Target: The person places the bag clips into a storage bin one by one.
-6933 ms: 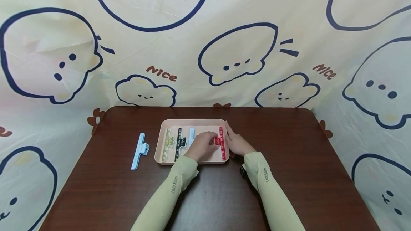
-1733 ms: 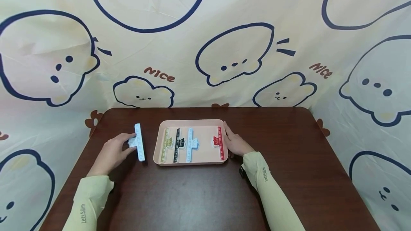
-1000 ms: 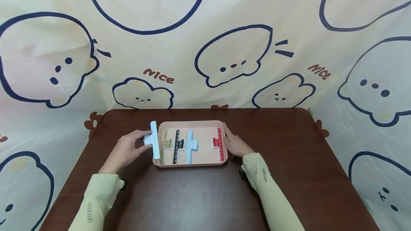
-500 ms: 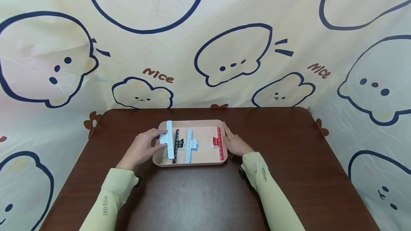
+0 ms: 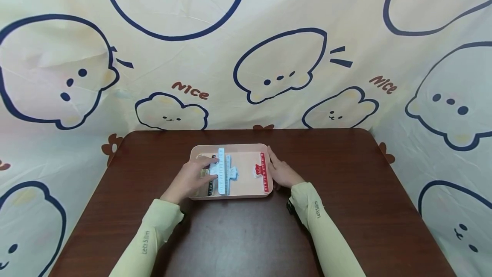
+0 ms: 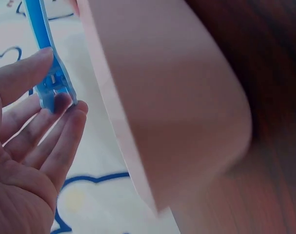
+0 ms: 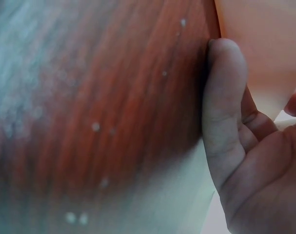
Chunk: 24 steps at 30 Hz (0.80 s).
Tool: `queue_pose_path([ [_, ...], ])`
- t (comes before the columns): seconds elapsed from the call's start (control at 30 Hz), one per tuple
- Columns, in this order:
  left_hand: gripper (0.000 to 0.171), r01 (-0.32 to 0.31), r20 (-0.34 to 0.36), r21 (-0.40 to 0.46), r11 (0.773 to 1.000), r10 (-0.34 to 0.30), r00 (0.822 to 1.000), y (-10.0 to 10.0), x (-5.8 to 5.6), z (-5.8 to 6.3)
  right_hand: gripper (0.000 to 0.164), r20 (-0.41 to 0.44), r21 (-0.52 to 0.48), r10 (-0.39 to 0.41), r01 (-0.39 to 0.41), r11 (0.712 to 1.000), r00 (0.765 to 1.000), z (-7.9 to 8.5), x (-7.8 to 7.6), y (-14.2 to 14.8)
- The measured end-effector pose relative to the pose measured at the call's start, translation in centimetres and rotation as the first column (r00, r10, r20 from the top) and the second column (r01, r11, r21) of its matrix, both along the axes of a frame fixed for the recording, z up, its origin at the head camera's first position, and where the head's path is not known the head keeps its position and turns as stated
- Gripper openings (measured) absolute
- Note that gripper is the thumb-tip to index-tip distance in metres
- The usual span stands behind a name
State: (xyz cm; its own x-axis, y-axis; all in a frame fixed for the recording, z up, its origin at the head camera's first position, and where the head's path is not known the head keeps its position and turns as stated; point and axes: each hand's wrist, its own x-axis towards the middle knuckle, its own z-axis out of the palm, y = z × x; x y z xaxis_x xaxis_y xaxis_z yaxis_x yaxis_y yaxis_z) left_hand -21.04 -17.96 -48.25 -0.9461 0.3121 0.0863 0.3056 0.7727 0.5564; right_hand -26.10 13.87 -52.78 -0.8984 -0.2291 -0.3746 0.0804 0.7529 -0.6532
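Note:
My left hand (image 5: 187,179) pinches a light blue ruler-marked clip (image 5: 221,178) by its grip tab, thumb on one side and fingers on the other. In the left wrist view this blue clip (image 6: 39,29) is off the tray's wall. In the head view it overlaps a second light blue clip (image 5: 232,173) lying in the pink tray (image 5: 246,152). A black clip (image 5: 210,188) lies partly hidden to the left; a green clip is mostly covered by my hand. A red clip (image 5: 264,172) lies at the right end. My right hand (image 5: 283,172) rests along the tray's right wall.
The tray stands on a dark brown wooden table (image 5: 246,234) near its far edge. A pale curtain (image 5: 223,67) with blue cartoon outlines hangs behind and around the table. Inside the tray, bare floor shows between the second blue clip and the red one.
My left hand picked the blue clip up from the table left of the tray and carried it rightward over the green and black clips. My right hand has stayed at the tray's side.

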Motion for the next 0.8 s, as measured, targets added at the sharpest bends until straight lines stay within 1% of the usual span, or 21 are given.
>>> queue_pose_path([
  [0.07, 0.053, 0.015, -0.008, 0.002, 1.0, -0.015, 1.0, 0.8, 0.0, -0.1, 0.066, 0.0, 0.002, 0.0, 0.0, 1.0, 1.0, -0.1, 0.0, 0.0],
  [0.17, 0.053, 0.02, -0.022, -0.02, 1.0, -0.021, 1.0, 2.0, -0.1, -0.1, 0.066, 0.004, 0.0, -0.001, 0.001, 1.0, 1.0, -0.2, -0.1, 0.0],
  [0.3, 0.054, 0.005, -0.012, -0.045, 0.999, -0.005, 1.0, 3.4, -0.1, 0.1, 0.066, 0.006, -0.002, -0.001, 0.001, 1.0, 1.0, -0.3, -0.1, 0.1],
  [0.4, 0.053, -0.005, -0.005, -0.037, 0.999, 0.005, 1.0, 4.4, -0.1, 0.1, 0.066, 0.005, -0.004, -0.001, 0.001, 1.0, 1.0, -0.2, -0.1, 0.1],
  [0.53, 0.052, -0.025, -0.01, -0.025, 0.999, 0.025, 1.0, 5.4, -0.4, -0.4, 0.066, 0.002, -0.013, -0.002, 0.002, 1.0, 1.0, -0.1, -0.1, 0.0],
  [0.67, 0.051, -0.046, 0.0, -0.013, 0.999, 0.046, 0.999, 6.3, -0.7, -1.0, 0.065, -0.006, -0.025, 0.001, -0.001, 1.0, 1.0, -0.1, 0.0, 0.0],
  [0.8, 0.05, -0.04, -0.008, 0.004, 0.999, 0.04, 0.999, 7.1, -0.9, -1.3, 0.065, -0.017, -0.026, 0.005, -0.005, 1.0, 1.0, -0.1, 0.0, 0.0],
])
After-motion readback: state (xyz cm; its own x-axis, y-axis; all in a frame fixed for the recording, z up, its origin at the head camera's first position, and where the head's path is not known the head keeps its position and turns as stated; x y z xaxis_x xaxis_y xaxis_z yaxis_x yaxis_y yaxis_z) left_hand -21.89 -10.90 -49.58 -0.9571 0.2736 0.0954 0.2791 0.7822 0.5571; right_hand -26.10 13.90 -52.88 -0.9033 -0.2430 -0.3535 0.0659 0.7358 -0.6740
